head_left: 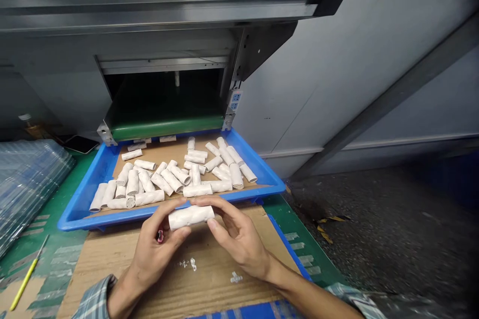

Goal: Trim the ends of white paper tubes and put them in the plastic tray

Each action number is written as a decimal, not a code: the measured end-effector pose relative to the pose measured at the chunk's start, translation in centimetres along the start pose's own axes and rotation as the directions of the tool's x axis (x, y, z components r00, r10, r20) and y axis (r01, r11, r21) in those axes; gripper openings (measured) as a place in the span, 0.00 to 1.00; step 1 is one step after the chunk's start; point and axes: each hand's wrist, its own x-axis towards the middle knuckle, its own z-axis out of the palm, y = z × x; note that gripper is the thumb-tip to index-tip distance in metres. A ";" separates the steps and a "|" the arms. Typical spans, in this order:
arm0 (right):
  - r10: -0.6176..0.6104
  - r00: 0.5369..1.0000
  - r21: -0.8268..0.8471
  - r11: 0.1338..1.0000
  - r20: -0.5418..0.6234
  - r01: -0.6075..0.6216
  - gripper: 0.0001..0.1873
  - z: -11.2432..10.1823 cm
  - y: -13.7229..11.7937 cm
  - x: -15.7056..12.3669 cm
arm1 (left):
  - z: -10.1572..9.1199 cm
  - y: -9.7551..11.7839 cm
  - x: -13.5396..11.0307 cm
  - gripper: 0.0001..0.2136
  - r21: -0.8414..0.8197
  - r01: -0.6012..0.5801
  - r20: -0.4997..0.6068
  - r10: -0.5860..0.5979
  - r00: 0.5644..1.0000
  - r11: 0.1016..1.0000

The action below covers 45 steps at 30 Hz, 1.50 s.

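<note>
Both hands hold one white cylinder [190, 216] level in front of me, just short of the blue tray [80, 204]. My left hand [157, 246] grips its left end, and a small dark red thing [160, 235] shows at that hand's fingers. My right hand [235, 236] pinches the cylinder's right end between thumb and fingers. The tray, lined with cardboard, holds several more white cylinders [175, 176] lying loose in a heap. Under my hands lies a sheet of brown cardboard [209, 284] with small white crumbs on it.
Behind the tray a green conveyor belt [166, 127] comes out of a grey machine's opening. A stack of clear plastic trays [26, 179] sits at the left. A yellow-handled tool [26, 276] lies on the green tabletop. The dark floor drops away on the right.
</note>
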 end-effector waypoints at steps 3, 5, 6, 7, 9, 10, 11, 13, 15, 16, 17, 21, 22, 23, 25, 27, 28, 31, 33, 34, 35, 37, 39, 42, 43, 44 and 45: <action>0.044 0.999 0.063 0.997 -0.032 -0.042 0.17 0.2 0.3 0.0 | 0.0 -0.1 -0.2 0.13 -0.071 0.062 -0.003 -0.062 0.998 0.996; 0.125 0.992 0.144 0.982 -0.030 -0.119 0.18 0.3 0.4 0.1 | 0.0 -0.1 -0.2 0.14 -0.097 0.068 -0.001 -0.069 0.998 0.993; 0.151 0.988 0.166 0.975 -0.025 -0.145 0.18 0.3 0.5 0.1 | 0.0 -0.1 -0.2 0.15 -0.114 0.082 0.001 -0.082 0.997 0.990; 0.158 0.987 0.164 0.975 -0.023 -0.152 0.17 0.3 0.5 0.1 | 0.1 -0.1 -0.2 0.16 -0.136 0.104 0.005 -0.105 0.995 0.985; 0.133 0.991 0.127 0.984 -0.033 -0.128 0.16 0.3 0.6 0.2 | 0.1 0.1 -0.1 0.15 -0.188 0.161 0.013 -0.162 0.987 0.969; 0.123 0.992 0.120 0.986 -0.040 -0.118 0.18 0.3 0.6 0.1 | 0.1 0.1 0.0 0.14 -0.212 0.181 0.013 -0.183 0.983 0.960; 0.130 0.991 0.132 0.984 -0.041 -0.123 0.21 0.2 0.6 0.1 | 0.1 0.2 0.1 0.12 -0.231 0.186 0.009 -0.189 0.982 0.955; 0.188 0.982 0.189 0.965 -0.024 -0.180 0.22 0.1 0.6 0.2 | 0.1 0.2 0.2 0.11 -0.251 0.166 0.005 -0.170 0.985 0.954; 0.243 0.970 0.213 0.947 0.008 -0.239 0.20 0.0 0.5 0.2 | 0.1 0.2 0.2 0.12 -0.256 0.161 0.007 -0.165 0.986 0.953; 0.244 0.970 0.202 0.949 0.013 -0.241 0.18 0.0 0.4 0.3 | 0.1 0.2 0.2 0.13 -0.258 0.173 0.011 -0.176 0.984 0.950; 0.225 0.974 0.181 0.958 0.009 -0.223 0.16 -0.1 0.3 0.3 | 0.1 0.3 0.2 0.14 -0.262 0.193 0.016 -0.195 0.981 0.946; 0.082 0.997 0.069 0.994 -0.010 -0.081 0.14 -0.2 0.1 0.4 | 0.0 0.4 0.1 0.16 -0.270 0.240 0.028 -0.242 0.970 0.932; 0.058 0.998 0.045 0.997 -0.007 -0.058 0.14 -0.2 0.1 0.4 | 0.0 0.5 0.1 0.16 -0.261 0.240 0.028 -0.241 0.970 0.935; 0.040 0.999 0.024 0.999 -0.005 -0.040 0.13 -0.2 0.2 0.4 | 0.0 0.5 0.1 0.16 -0.250 0.240 0.027 -0.241 0.970 0.938; 0.005 1.000 -0.013 1.000 -0.008 -0.006 0.11 -0.2 0.3 0.3 | -0.1 0.4 0.1 0.16 -0.232 0.245 0.025 -0.246 0.969 0.941; -0.034 0.999 -0.056 0.998 -0.014 0.033 0.08 -0.2 0.5 0.2 | -0.2 0.3 0.1 0.15 -0.221 0.254 0.019 -0.256 0.966 0.942; -0.056 0.998 -0.085 0.995 -0.012 0.054 0.07 -0.2 0.6 0.2 | -0.1 0.3 0.1 0.14 -0.212 0.252 0.017 -0.255 0.967 0.944; -0.128 0.992 -0.220 0.967 0.012 0.127 0.14 0.0 0.8 0.1 | 0.2 0.1 -0.3 0.13 -0.134 0.215 0.030 -0.213 0.977 0.967; -0.161 0.986 -0.323 0.932 0.036 0.164 0.19 0.1 0.7 0.1 | 0.5 0.1 -0.6 0.14 -0.046 0.174 0.088 -0.169 0.982 0.984; -0.162 0.986 -0.358 0.919 0.049 0.169 0.20 0.2 0.7 0.1 | 0.5 0.1 -0.8 0.15 -0.009 0.151 0.122 -0.149 0.981 0.989; -0.150 0.987 -0.375 0.912 0.063 0.163 0.19 0.2 0.6 0.2 | 0.5 0.2 -1.0 0.17 0.015 0.126 0.153 -0.127 0.980 0.992; -0.117 0.990 -0.372 0.918 0.083 0.139 0.18 0.2 0.6 0.2 | 0.3 0.3 -1.2 0.24 0.025 0.083 0.174 -0.086 0.981 0.996; -0.103 0.992 -0.359 0.925 0.079 0.125 0.18 0.2 0.6 0.2 | -0.2 0.4 -1.2 0.26 0.007 0.046 0.143 -0.046 0.989 0.999; -0.127 0.989 -0.363 0.920 0.075 0.146 0.23 0.2 0.6 0.2 | -0.6 0.8 -0.8 0.17 0.045 0.022 0.089 -0.026 0.996 0.999; -0.136 0.987 -0.362 0.919 0.080 0.156 0.25 0.2 0.6 0.2 | -0.7 0.9 -0.6 0.14 0.085 0.011 0.079 -0.017 0.997 0.996; -0.148 0.985 -0.360 0.918 0.084 0.169 0.27 0.2 0.6 0.2 | -0.7 1.0 -0.4 0.12 0.131 -0.009 0.077 -0.001 0.997 0.991; -0.163 0.983 -0.358 0.915 0.087 0.184 0.28 0.2 0.6 0.3 | -0.6 1.1 -0.2 0.11 0.179 -0.036 0.081 0.022 0.996 0.983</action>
